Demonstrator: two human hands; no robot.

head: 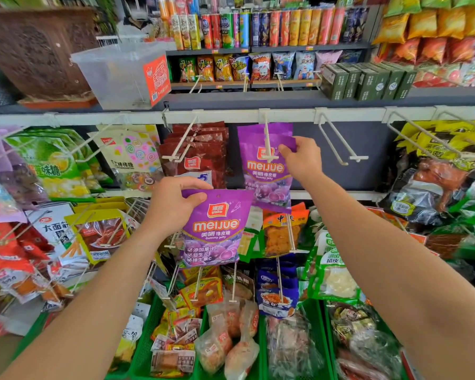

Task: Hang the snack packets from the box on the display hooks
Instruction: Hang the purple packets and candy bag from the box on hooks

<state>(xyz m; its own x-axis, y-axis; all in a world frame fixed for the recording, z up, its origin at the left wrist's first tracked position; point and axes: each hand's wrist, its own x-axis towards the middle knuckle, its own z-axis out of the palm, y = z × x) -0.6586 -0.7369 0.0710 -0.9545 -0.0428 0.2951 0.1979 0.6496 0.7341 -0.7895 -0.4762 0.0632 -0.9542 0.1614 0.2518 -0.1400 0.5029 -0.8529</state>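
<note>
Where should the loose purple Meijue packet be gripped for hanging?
On the purple packet, pinch the flat top seal at its left corner, from the left, as the left hand does: the centre hang hole stays clear for the hook, and the body bulges.

Watching head cam feed remotely, quick notes. Left hand (pixel 173 204) grips loose purple packet (pixel 217 229) by top corner, thumb on front, rest of pack dangling below fingers. Right hand (pixel 302 157) pinches top right corner of hung purple packet (pixel 266 171). White hook (pixel 268 141) crosses its front just left of those fingertips. Second white hook (pixel 337 141) right of right fingers. Dark red packets (pixel 198 154) just above left fingers. Green baskets (pixel 143 352) well below both hands.
</note>
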